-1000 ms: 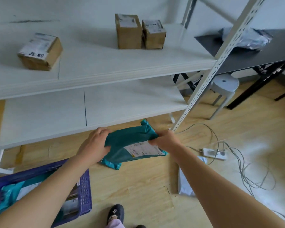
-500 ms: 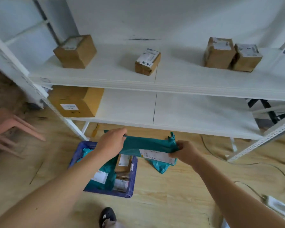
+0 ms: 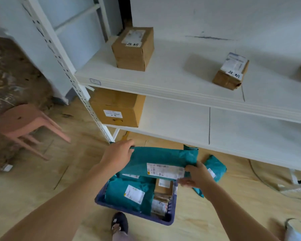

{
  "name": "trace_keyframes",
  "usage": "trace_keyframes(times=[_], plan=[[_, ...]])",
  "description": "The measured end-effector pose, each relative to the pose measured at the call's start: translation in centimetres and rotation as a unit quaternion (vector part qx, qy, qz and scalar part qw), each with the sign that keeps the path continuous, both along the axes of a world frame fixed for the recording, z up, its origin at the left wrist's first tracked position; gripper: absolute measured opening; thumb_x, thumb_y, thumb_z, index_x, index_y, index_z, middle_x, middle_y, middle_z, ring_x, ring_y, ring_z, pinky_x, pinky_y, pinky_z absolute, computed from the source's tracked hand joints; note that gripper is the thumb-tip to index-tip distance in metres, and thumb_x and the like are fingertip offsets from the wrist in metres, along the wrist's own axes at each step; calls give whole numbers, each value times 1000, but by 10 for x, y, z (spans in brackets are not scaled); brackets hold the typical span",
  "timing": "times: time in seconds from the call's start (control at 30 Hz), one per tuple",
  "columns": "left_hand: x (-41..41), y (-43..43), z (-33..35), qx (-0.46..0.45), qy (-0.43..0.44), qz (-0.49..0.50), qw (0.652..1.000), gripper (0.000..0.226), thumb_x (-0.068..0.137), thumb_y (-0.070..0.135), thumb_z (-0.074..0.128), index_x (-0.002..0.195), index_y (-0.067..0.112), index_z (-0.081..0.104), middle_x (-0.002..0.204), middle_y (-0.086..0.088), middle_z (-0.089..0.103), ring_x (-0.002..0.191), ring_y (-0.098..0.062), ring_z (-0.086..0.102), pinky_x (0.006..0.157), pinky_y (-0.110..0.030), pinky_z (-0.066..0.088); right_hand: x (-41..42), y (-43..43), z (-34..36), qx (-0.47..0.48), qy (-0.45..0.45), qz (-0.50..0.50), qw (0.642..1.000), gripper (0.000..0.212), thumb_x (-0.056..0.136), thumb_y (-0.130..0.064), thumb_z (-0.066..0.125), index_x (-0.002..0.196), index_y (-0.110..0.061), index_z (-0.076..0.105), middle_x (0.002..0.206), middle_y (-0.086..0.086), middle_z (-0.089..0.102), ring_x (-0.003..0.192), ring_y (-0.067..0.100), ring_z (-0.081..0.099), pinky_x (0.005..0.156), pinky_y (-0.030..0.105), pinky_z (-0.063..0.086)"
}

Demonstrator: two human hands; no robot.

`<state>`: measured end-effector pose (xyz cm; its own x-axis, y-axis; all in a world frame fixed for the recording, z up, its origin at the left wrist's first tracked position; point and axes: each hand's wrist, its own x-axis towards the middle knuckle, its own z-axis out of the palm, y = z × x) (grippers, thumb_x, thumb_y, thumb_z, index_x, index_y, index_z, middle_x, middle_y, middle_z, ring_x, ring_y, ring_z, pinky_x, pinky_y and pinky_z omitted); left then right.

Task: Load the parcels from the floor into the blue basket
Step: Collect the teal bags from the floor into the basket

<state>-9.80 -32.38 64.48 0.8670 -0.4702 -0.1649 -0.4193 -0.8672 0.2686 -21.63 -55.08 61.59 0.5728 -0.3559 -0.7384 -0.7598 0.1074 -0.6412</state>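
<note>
Parcel in teal wrap [image 3: 161, 158] hangs between our hands: left hand [image 3: 117, 154] curled over its left end, right hand [image 3: 197, 174] pinching its right end, just above the blue basket [image 3: 101, 201] holding other parcels [image 3: 122, 195].

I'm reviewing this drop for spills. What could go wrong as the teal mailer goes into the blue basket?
The blue plastic basket looks heaped, so the long teal plastic mailer, gripped by left hand and right hand, may slide off. Its right end reaches past the basket's wall and might land outside.
</note>
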Motion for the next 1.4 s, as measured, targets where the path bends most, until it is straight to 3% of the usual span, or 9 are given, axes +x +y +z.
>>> trace_keyframes(times=[0.17, 0.3, 0.47, 0.67, 0.9, 1.1, 1.23, 1.3, 1.4], plan=[[77, 53, -49, 11, 19, -25, 999, 16, 97, 25, 46, 102, 14, 57, 75, 6, 53, 55, -7, 44, 45, -16, 27, 66, 69, -56, -15, -7, -78, 997, 21, 93, 2, 41, 99, -19, 42, 91, 10, 60, 73, 34, 68, 73, 47, 56], [113, 80, -95, 33, 37, -18, 999, 17, 98, 24, 43, 102, 14, 56, 62, 8, 41, 49, -3, 34, 44, -17, 23, 91, 112, -94, -76, 5, -70, 995, 25, 90, -1, 45, 98, -24, 46, 91, 9, 64, 70, 28, 70, 68, 43, 59], [142, 91, -163, 41, 77, -30, 996, 17, 98, 24, 44, 104, 16, 57, 63, 9, 40, 48, -5, 35, 42, -17, 23, 108, 131, -149, -86, 78, -60, 991, 14, 81, -16, 70, 90, -6, 66, 63, 2, 69, 58, 15, 64, 56, 27, 52], [170, 85, -261, 61, 82, -55, 993, 14, 98, 25, 45, 92, 17, 54, 70, 6, 48, 59, -16, 44, 49, -27, 30, 133, 138, -237, -90, 114, -82, 986, 19, 86, -17, 65, 70, -19, 55, 59, 4, 66, 65, 24, 66, 71, 40, 56], [185, 80, -375, 46, 92, -53, 993, 11, 97, 26, 47, 87, 21, 49, 85, 0, 66, 78, -21, 61, 62, -27, 30, 153, 133, -350, -109, 169, -43, 979, 6, 89, -18, 60, 90, -14, 55, 50, -3, 64, 42, 9, 64, 64, 38, 60], [187, 84, -456, -27, 141, 3, 990, 28, 95, 17, 52, 123, 16, 54, 123, -2, 54, 107, -21, 56, 83, -35, 48, 169, 132, -426, -65, 206, -60, 974, 27, 92, -11, 55, 116, -9, 45, 68, 6, 65, 44, 15, 64, 49, 29, 56], [176, 91, -492, -45, 85, -45, 994, 43, 85, 5, 61, 127, 12, 54, 135, -6, 45, 118, -27, 50, 91, -41, 48, 177, 136, -460, -97, 155, -66, 981, 59, 92, -13, 54, 143, -23, 25, 103, 5, 62, 82, 27, 69, 78, 43, 57], [161, 99, -505, -17, 72, -95, 993, 43, 76, 4, 70, 117, 13, 61, 127, -7, 53, 110, -29, 57, 84, -39, 51, 174, 142, -463, -188, 133, -1, 973, 67, 92, -14, 52, 148, -25, 17, 136, 6, 48, 100, 26, 61, 80, 37, 52], [137, 115, -518, 47, 104, -162, 980, 48, 49, 14, 88, 90, 17, 65, 95, -1, 59, 77, -20, 66, 52, -26, 53, 161, 152, -467, -285, 102, 191, 934, 62, 90, -7, 48, 145, -28, 27, 149, 0, 28, 99, 18, 55, 69, 25, 49]])
